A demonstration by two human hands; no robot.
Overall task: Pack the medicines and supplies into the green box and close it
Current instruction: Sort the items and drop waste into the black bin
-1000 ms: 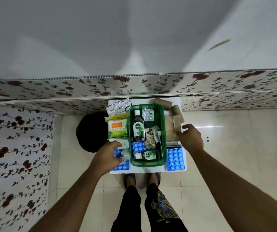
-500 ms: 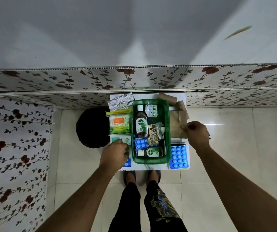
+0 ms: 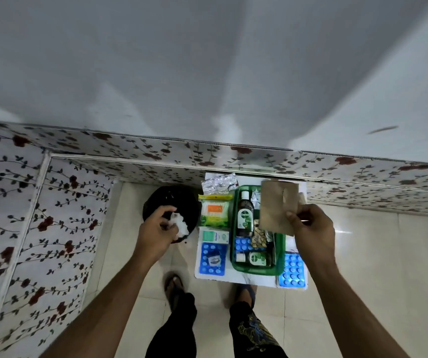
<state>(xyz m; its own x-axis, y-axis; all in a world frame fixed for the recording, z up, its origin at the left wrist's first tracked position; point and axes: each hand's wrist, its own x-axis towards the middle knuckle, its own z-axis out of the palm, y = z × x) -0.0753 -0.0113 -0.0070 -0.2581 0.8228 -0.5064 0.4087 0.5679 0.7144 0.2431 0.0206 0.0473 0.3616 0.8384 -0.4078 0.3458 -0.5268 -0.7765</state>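
The green box (image 3: pixel 279 254) sits open on a small white table (image 3: pixel 236 277), with a Dettol bottle (image 3: pixel 245 218), blue blister packs and small items inside. My right hand (image 3: pixel 311 226) pinches a flat brown paper piece (image 3: pixel 277 205) and holds it lifted over the box's right half. Off to the left of the table, my left hand (image 3: pixel 160 228) is closed on a white crumpled wad (image 3: pixel 180 223) above a black bin (image 3: pixel 171 202). Left of the box lie a green wipes pack (image 3: pixel 214 210), a small white-green carton (image 3: pixel 214 236), a blue blister sheet (image 3: pixel 211 258) and silver strips (image 3: pixel 219 182).
Another blue blister sheet (image 3: pixel 293 271) lies at the table's near right corner. A floral-patterned wall panel (image 3: pixel 233 153) runs right behind the table. My feet (image 3: pixel 174 282) stand at the table's near edge on pale floor tiles.
My left hand took the white wad from the table's left side and carried it left over the black bin. My right hand lifted the brown paper from the table's right and brought it over the box.
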